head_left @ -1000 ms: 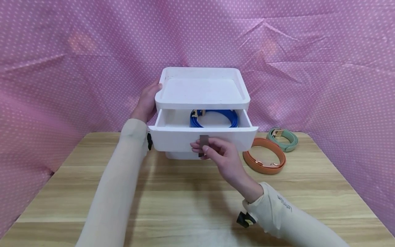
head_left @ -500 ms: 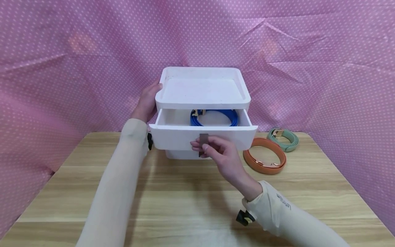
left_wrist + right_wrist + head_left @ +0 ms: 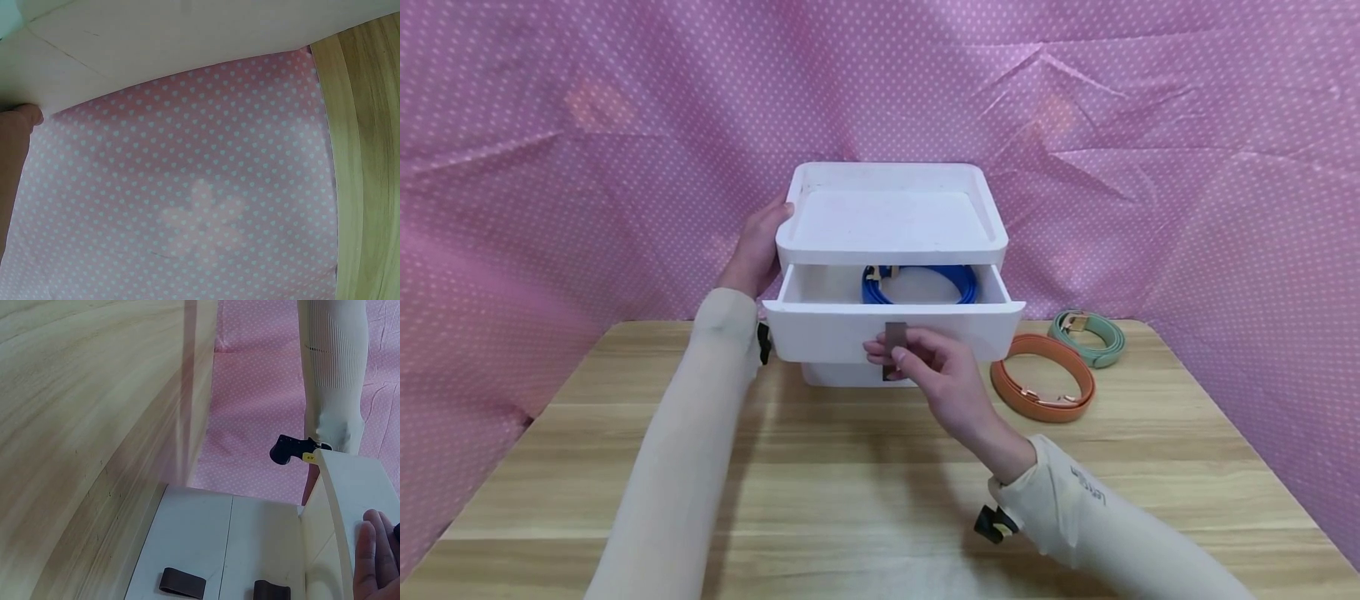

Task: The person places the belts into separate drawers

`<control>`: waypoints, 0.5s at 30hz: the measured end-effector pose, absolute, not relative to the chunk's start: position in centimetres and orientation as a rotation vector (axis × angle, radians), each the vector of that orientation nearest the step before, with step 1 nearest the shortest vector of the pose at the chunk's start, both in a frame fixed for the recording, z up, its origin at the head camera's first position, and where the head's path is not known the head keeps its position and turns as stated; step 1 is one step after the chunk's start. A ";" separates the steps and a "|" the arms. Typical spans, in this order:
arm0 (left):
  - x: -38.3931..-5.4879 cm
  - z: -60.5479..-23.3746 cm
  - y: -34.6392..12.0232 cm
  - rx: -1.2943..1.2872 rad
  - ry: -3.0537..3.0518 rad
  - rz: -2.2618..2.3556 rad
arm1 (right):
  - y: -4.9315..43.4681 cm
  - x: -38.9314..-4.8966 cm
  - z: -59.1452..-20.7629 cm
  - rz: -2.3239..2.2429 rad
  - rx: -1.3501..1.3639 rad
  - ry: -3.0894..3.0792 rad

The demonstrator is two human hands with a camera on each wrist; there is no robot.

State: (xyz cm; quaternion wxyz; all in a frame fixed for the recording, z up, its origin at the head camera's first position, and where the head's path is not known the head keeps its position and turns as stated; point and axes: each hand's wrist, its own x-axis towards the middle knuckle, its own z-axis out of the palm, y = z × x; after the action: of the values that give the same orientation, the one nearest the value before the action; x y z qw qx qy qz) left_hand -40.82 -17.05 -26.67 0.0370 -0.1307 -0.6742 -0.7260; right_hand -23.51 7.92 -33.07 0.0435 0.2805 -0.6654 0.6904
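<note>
A white drawer cabinet (image 3: 891, 217) with a tray top has its upper drawer (image 3: 820, 329) pulled partway out. Inside lies a coiled blue belt (image 3: 966, 283) with a gold-toned buckle, partly hidden by the drawer front. My right hand (image 3: 943, 375) pinches the drawer's brown pull tab (image 3: 895, 335) between thumb and fingers. At the cabinet's left side, my left hand (image 3: 760, 246) holds the upper corner, thumb over the rim; its other fingers are mostly hidden. The left wrist view shows a fingertip (image 3: 34, 114) at the cabinet's edge. Below, the lower drawer (image 3: 842, 375) sits closed.
Right of the cabinet, a coiled orange belt (image 3: 1056, 412) and a coiled green belt (image 3: 1101, 358) lie on the wooden table (image 3: 850, 500). A pink dotted curtain (image 3: 662, 125) hangs right behind the cabinet.
The upper drawer has slid slightly inward, my right hand moving with it on the pull tab. My left hand stays at the cabinet's side, and the orange and green belts have not moved.
</note>
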 end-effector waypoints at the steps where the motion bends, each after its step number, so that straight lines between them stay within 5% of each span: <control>1: -40.8 -26.7 -17.1 -0.399 -2.067 -2.230 | 7.9 -23.6 -33.1 2.107 0.860 -2.036; 15: -40.7 -26.7 -17.0 -0.410 -2.069 -2.214 | 7.8 -23.8 -33.1 2.067 0.849 -2.051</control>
State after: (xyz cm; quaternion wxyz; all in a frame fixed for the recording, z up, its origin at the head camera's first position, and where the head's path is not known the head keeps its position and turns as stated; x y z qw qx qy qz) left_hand -40.73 -17.04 -26.72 0.0420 -0.1339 -0.6760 -0.7234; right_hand -23.79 7.83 -33.13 0.0543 0.2796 -0.6752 0.6804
